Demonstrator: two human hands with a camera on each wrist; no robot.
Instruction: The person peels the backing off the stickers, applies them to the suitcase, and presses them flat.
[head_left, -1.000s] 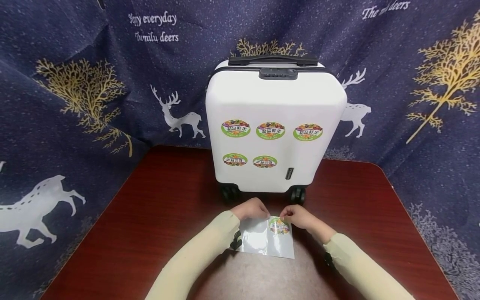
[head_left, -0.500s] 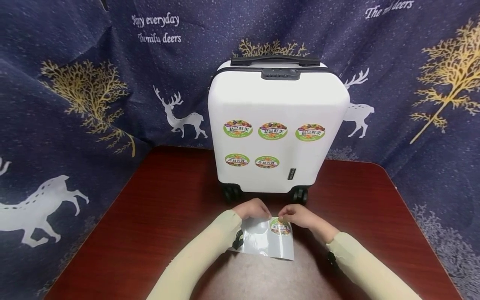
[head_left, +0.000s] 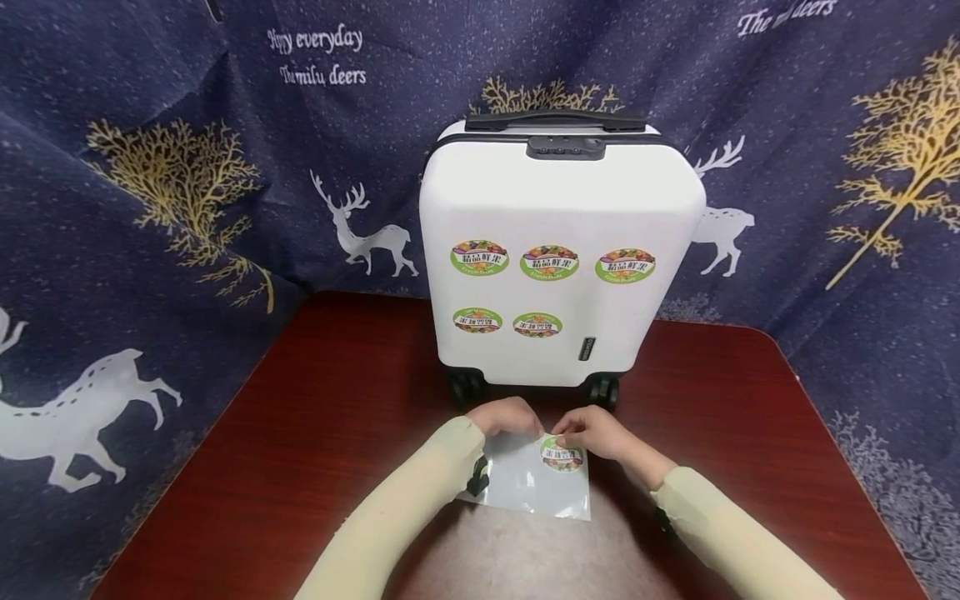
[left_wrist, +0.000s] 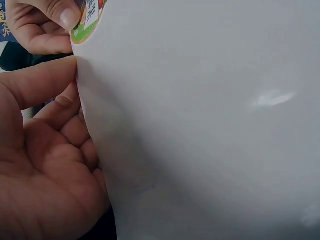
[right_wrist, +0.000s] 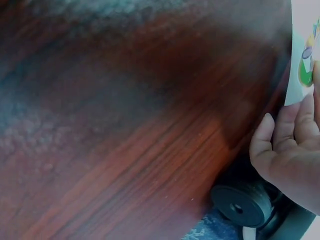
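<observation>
A glossy pale sticker sheet [head_left: 517, 487] is held just above the table in the head view. One oval green fruit sticker [head_left: 562, 460] with printed characters is on its far right part. My left hand [head_left: 508, 415] pinches the sheet's far edge between thumb and fingers, seen close up in the left wrist view, where the sheet [left_wrist: 200, 100] fills most of the picture. Beside it, my right hand [head_left: 594, 432] pinches the same edge at the sticker, its thumb lying over the sticker's border. In the right wrist view the right hand [right_wrist: 295, 155] shows bent fingers behind the sheet.
Behind the hands a white suitcase [head_left: 555, 187] stands upright, with several similar oval stickers [head_left: 549, 262] in two rows on its front. Its black wheels [head_left: 602, 390] are close to the hands. The dark red wooden table [head_left: 712, 408] backs onto a blue deer-patterned cloth [head_left: 360, 133].
The head view has shifted slightly, so everything sits a little further right. My right fingers have adjusted at the sticker's upper edge, and the sheet has tilted a little. The left hand keeps its pinch.
</observation>
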